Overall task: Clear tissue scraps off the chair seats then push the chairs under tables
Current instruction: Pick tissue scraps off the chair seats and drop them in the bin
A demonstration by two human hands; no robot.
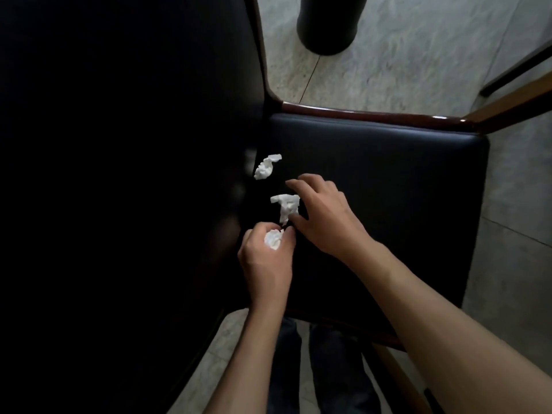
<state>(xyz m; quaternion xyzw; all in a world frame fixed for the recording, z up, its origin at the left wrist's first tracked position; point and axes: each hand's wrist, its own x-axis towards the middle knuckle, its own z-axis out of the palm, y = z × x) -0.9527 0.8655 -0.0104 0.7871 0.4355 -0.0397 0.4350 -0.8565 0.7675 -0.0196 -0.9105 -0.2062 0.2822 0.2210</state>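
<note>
Pale marbled tile floor (388,70), black cylindrical pedestal (330,22) at top, dim light, wooden rail (513,100) at right

seat (388,180) open; backrest (119,144) probably blocks left

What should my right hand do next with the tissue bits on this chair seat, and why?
Probably close the right hand on the middle scrap and lift it. Its fingers are already curled around that piece, while the left hand is full, holding a balled scrap. After that, one more scrap lies farther back on the black seat, near the backrest.
</note>
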